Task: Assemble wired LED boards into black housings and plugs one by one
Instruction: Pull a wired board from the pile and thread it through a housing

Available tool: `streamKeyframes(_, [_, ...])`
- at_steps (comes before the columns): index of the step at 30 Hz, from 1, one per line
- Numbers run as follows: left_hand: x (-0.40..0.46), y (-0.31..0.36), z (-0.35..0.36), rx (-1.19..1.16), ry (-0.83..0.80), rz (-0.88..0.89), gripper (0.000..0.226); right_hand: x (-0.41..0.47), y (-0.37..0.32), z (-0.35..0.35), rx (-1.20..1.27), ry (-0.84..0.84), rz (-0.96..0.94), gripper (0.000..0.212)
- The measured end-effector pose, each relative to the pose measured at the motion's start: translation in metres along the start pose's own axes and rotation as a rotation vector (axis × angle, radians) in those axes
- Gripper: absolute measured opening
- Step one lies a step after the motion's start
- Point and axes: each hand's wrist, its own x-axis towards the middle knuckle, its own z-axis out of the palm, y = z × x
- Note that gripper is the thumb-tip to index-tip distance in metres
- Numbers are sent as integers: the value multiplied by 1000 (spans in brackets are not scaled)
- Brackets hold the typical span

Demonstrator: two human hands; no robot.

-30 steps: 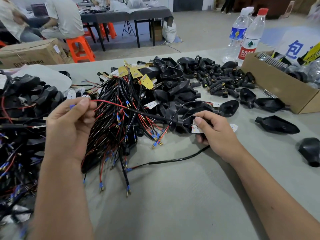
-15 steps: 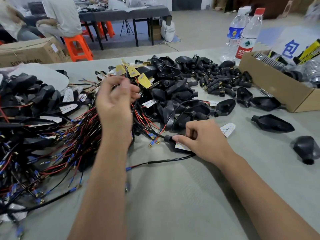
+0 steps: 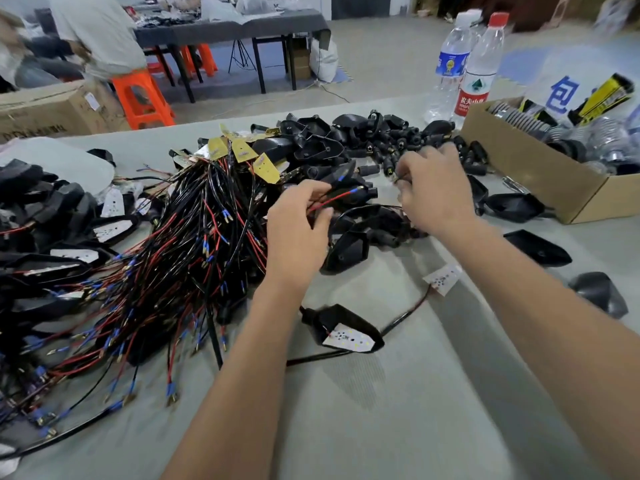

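Left hand: fingers curled, pinching a red wire with blue-sleeved end sticking out just past the fingertips. Right hand: fingers bent down into the pile of small black plugs; something small at the fingertips, grip not discernible. Black housings heaped just beyond and between both sets of fingers. Wire bundle, red and black with blue terminals, left of left fingers; yellow LED boards at its far end. Assembled housing with white LED board on the table, well behind fingers, between the forearms. Loose white LED board under right forearm, touching it or not unclear. Cardboard box right of right fingers; two water bottles beyond.
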Motion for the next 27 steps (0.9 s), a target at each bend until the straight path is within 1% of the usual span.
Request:
streamKeyframes(2, [-1,-8,-2,165,70,-22,38,20,13,11,-138,-249,-23,42])
streamKeyframes(3, [-2,-12,-4,199,98,-56,40,26,17,15,-167,-323,-15,48])
streamKeyframes(4, [-2,-15,-6,201,111,-94,39,30,20,18,-180,-349,-11,47])
streamKeyframes(8, [-3,-18,-12,58,86,-151,15,37,33,25,-189,-234,6,32])
streamKeyframes(10, [1,-18,-15,60,158,-160,11,37,36,20,-185,-139,23,26])
streamKeyframes(11, [4,-17,-16,103,194,-166,11,35,34,17,-133,-78,46,27])
streamKeyframes(12, [7,-15,-16,164,212,-168,12,31,30,14,-10,-28,87,29])
streamKeyframes(13, [11,-14,-15,232,201,-165,14,25,23,8,191,9,149,29])
streamKeyframes(15, [20,-10,-8,379,92,-181,23,5,0,-1,689,46,285,24])
streamKeyframes(16, [26,-8,-4,449,23,-205,25,-6,-12,-4,870,69,336,22])
streamKeyframes(17, [31,-6,-2,504,-38,-225,23,-16,-22,-5,971,92,373,18])
streamKeyframes(19, [40,-5,-3,549,-148,-259,15,-34,-41,-5,1177,73,436,13])
streamKeyframes(21, [46,-5,-8,533,-238,-292,14,-48,-58,-4,1415,27,488,15])
streamKeyframes(22, [46,-5,-11,509,-269,-303,14,-54,-64,-3,1486,24,501,16])
streamKeyframes(24, [42,-6,-13,422,-260,-285,10,-63,-73,-1,1556,36,509,18])
streamKeyframes(27, [31,-6,-18,188,-123,-265,12,-75,-78,2,1639,-7,482,20])
